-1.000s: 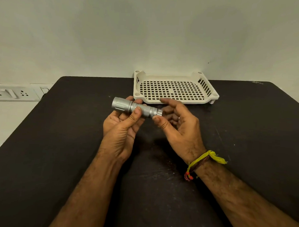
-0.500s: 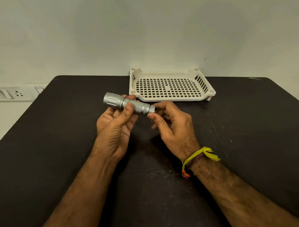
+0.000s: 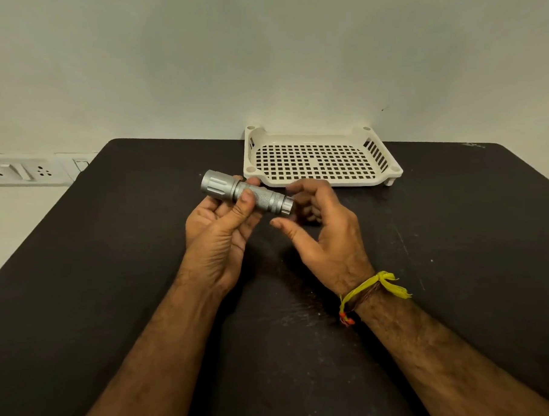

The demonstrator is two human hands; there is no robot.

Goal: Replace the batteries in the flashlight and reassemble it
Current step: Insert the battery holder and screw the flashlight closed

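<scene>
Your left hand (image 3: 217, 236) grips the flashlight (image 3: 247, 196) above the bench (image 3: 107, 263), thumb across its barrel, head pointing left. Your right hand (image 3: 325, 238) hangs released, fingers loosely curved just beside the tail end, near the tray (image 3: 391, 175).

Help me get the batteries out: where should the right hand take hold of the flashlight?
Grip the ridged tail cap from the right, along the axis. The flashlight lies level, with its head to the left and the left hand holding its knurled body, so that end is free. The right hand is nearby.
</scene>
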